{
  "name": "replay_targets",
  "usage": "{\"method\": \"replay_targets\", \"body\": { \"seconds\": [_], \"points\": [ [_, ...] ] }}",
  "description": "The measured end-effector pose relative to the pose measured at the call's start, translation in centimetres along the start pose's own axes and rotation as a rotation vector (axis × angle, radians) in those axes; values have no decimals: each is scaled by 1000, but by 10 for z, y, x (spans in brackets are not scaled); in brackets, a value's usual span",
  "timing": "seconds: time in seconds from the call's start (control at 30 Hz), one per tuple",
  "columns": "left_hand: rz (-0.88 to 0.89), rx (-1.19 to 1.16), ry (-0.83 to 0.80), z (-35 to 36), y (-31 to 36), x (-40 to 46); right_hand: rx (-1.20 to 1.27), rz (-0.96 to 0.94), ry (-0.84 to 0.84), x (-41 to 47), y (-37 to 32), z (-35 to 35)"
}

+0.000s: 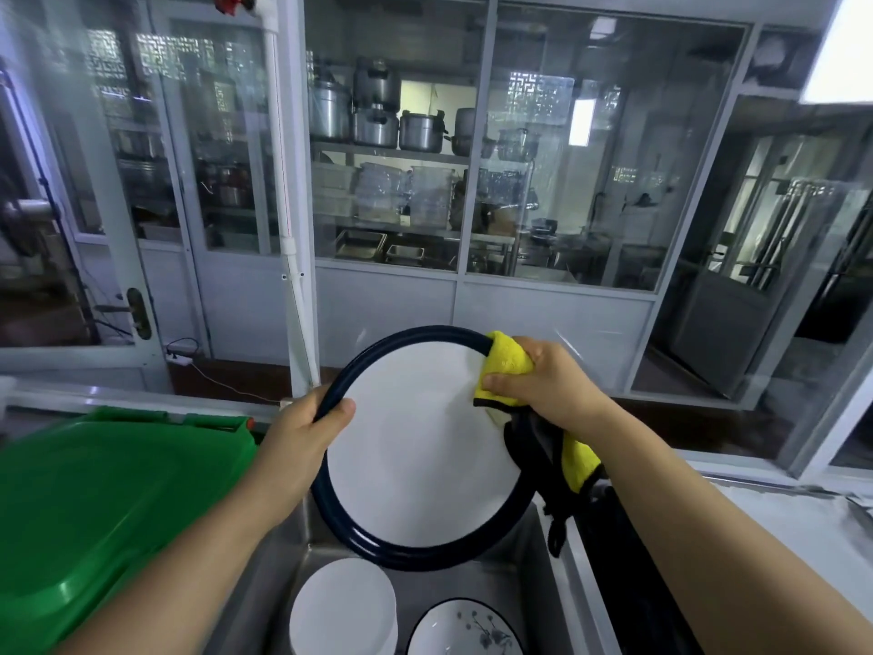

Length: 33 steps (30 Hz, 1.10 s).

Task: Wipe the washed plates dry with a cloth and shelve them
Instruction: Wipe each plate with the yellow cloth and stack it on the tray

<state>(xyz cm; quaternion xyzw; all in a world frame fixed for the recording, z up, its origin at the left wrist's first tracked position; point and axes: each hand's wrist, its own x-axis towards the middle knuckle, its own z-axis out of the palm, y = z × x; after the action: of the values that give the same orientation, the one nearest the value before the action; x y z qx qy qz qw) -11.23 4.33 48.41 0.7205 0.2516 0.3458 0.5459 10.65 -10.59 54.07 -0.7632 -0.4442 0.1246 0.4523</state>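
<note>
Holding the big dark-rimmed plate (415,446) up over the sink (529,583), I have my left hand (302,432) clamped on its left rim, thumb on the white face, while my right hand (543,375) grasps the yellow cloth (508,366) bunched against the upper right rim. The plate is tilted toward me, clear of everything below. My worry is that left grip: it takes the whole weight at one edge of a smooth, glazed, probably still damp plate, so a hard push from the cloth could twist it loose and drop it onto the white plates (342,607) and the patterned bowl (465,628) lying in the basin. The dark tail of the cloth hangs down beside the rim and could snag. The plate reads as glossy ceramic, round, with a raised navy lip; the cloth is plush, nubby microfibre with dark edging; the sink is brushed steel. A green plastic lid (118,489) sits at left, a pale surface (779,522) at right.
</note>
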Motion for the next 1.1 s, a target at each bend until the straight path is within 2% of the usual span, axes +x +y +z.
{"method": "replay_targets", "body": {
  "seconds": [0.1, 0.23, 0.3, 0.37, 0.5, 0.57, 0.83, 0.9, 1.0, 1.1],
  "points": [
    [48, 202, -132, -8, 8, 14, -133, -92, 87, -1, -2, 3],
    [373, 806, -136, 14, 44, 34, -539, -249, 53, -4, -19, 18],
    [481, 954, -133, 30, 53, 38, -575, -278, 40, -4, -23, 22],
    [544, 986, -103, 37, 50, 41, -537, -290, 49, -5, -21, 21],
    [611, 761, 2, 35, 28, 40, -497, -266, 78, -5, -16, 16],
    [548, 617, 94, 30, 17, 40, -394, -201, 116, -4, -8, 11],
    [162, 12, 534, 39, -2, 23, 325, 24, 322, -15, 20, 13],
    [95, -98, 616, 49, -6, 18, 386, 61, 375, -18, 23, 18],
    [20, -125, 476, 50, -16, 20, 344, 75, 382, -17, 23, 14],
    [30, 63, 252, 32, -11, 34, 161, 2, 342, -9, 17, 2]
  ]
}}
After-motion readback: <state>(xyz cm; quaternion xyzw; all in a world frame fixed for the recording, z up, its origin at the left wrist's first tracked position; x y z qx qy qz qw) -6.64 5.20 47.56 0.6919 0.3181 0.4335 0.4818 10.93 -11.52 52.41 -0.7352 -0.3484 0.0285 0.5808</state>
